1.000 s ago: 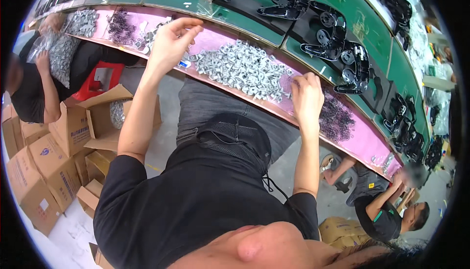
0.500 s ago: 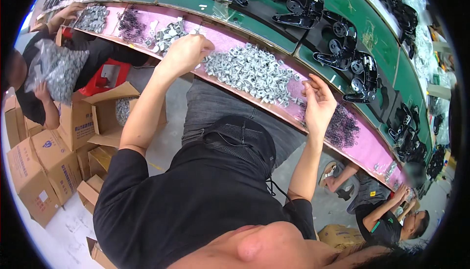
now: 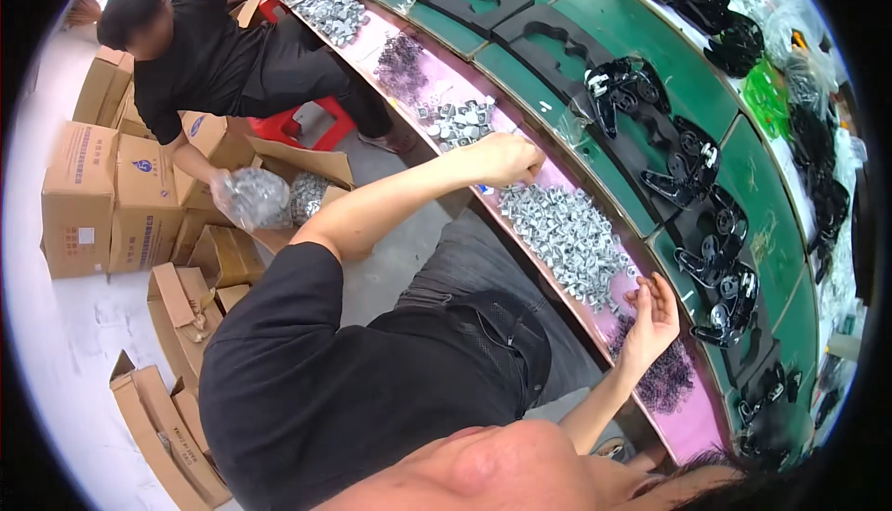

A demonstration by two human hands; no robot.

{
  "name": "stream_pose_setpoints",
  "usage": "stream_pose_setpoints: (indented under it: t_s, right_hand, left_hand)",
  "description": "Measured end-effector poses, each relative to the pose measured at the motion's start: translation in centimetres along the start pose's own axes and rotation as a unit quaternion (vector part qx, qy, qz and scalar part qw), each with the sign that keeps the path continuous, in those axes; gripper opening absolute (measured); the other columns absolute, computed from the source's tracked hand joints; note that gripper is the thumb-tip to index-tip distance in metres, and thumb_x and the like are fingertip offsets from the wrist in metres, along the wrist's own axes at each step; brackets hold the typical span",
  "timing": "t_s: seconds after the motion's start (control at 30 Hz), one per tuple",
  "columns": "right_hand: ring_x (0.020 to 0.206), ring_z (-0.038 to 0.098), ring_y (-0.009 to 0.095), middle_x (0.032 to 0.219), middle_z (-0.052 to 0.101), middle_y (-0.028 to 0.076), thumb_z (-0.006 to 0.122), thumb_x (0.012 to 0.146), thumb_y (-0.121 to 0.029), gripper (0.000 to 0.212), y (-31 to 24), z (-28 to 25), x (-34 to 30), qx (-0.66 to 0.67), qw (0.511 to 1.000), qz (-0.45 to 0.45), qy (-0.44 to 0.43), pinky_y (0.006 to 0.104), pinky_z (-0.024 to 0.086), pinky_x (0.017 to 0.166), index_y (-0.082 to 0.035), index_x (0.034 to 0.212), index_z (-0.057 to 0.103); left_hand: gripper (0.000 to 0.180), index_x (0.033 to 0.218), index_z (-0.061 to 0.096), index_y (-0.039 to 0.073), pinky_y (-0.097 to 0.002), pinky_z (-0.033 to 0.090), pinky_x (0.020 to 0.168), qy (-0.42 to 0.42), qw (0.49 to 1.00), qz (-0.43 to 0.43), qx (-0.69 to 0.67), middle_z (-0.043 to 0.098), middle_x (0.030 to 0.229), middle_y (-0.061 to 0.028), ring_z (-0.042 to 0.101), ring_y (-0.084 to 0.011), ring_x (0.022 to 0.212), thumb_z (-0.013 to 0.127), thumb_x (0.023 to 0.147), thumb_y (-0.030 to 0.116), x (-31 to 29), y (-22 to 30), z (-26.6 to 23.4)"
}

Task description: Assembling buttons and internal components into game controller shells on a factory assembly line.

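Observation:
My left hand [image 3: 513, 158] is closed, fingertips bunched and pointing down at the upper left end of a heap of small grey moulded parts [image 3: 562, 237]. Whatever it pinches, if anything, is too small or hidden to make out. At the heap's other end my right hand [image 3: 653, 314] hovers with fingers loosely curved and apart, and nothing shows in it. Below it lies a pile of small dark rings [image 3: 662, 376]. Larger grey-white pieces [image 3: 457, 121] lie left of my left hand. All rest on a pink-lined ledge [image 3: 701, 418].
Beyond the ledge runs a green bench [image 3: 595, 9] with black foam trays [image 3: 548, 32] and glossy black assemblies [image 3: 692, 163]. At left, a co-worker [image 3: 204, 56] holds a clear bag of grey parts [image 3: 258, 197] by an open carton [image 3: 348, 163]. Stacked cartons [image 3: 144, 195] stand behind.
The view has turned, so the ledge now slopes more steeply down to the right. The co-worker's bag is lower, beside the open carton. My hands keep to opposite ends of the grey heap.

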State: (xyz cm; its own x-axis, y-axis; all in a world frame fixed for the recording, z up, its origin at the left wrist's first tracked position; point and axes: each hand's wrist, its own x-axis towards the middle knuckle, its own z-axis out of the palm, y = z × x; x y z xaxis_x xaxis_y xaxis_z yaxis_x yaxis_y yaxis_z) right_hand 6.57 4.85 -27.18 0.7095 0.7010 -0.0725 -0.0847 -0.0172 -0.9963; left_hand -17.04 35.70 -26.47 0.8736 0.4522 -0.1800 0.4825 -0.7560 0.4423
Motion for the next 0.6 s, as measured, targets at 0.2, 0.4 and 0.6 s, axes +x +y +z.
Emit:
stream_pose_setpoints:
  t_s: [0.2, 0.4, 0.6]
  right_hand:
    - [0.086, 0.071, 0.016, 0.110, 0.075, 0.015, 0.068, 0.102, 0.000, 0.031, -0.2, 1.4, 0.0, 0.013, 1.000, 0.000, -0.010, 0.0297, 0.061, 0.080, 0.008, 0.131, 0.065]
    - [0.087, 0.074, 0.020, 0.109, 0.076, 0.018, 0.069, 0.099, 0.003, 0.032, -0.8, 3.8, 0.0, 0.085, 0.996, 0.015, -0.021, 0.0326, 0.063, 0.079, 0.009, 0.130, 0.064]
    - [0.078, 0.074, 0.021, 0.106, 0.076, 0.019, 0.069, 0.099, 0.003, 0.033, -0.5, 4.0, 0.1, 0.159, 0.986, 0.043, -0.010, 0.0337, 0.065, 0.073, 0.007, 0.132, 0.065]
  left_hand:
    - [0.012, 0.094, 0.071, 0.004, -0.0476, 0.059, 0.069, 0.071, 0.982, 0.061, 0.163, 0.071, 0.086, -0.0181, 0.074, -0.0370, 0.083, 0.066, 0.086, 0.012, 0.6, -0.9, 1.1]
    - [0.034, 0.114, 0.074, 0.010, -0.0456, 0.060, 0.081, 0.084, 0.990, 0.024, 0.109, 0.071, 0.105, -0.0112, 0.073, -0.0332, 0.097, 0.080, 0.082, 0.021, 0.0, -1.3, 0.8]
    - [0.034, 0.115, 0.073, 0.009, -0.0440, 0.059, 0.080, 0.104, 0.993, -0.011, 0.063, 0.074, 0.104, -0.0089, 0.074, -0.0314, 0.096, 0.080, 0.084, 0.023, -1.4, -1.3, 0.6]
